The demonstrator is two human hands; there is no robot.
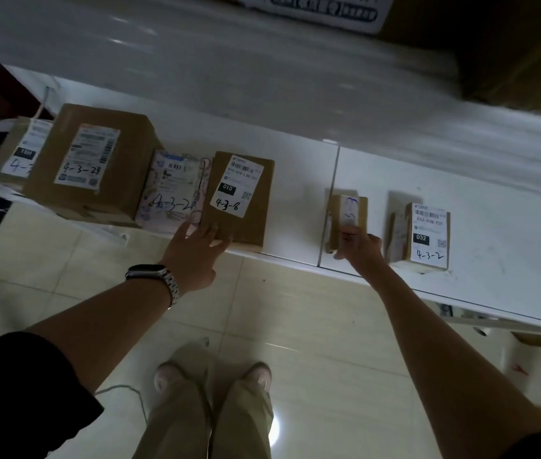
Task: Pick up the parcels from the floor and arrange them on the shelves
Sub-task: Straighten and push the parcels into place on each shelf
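Observation:
A white shelf (298, 180) runs across the view with several parcels on it. My left hand (196, 250) touches the near edge of a brown box marked 4-3-8 (242, 207) with straight fingers. Left of that box sit a patterned pink packet (173, 190), a big brown box marked 4-3-28 (96, 160) and a smaller box (20, 150) at the shelf's left end. My right hand (358, 246) grips the near end of a small narrow brown box (348, 213). Another small labelled box (424, 236) stands just right of it.
A higher shelf board (262, 77) juts out above, with a large brown carton (520, 54) at the top right. Below is a pale tiled floor (312, 342) with my legs and shoes (212, 379). A thin cord (123, 392) lies by my left foot.

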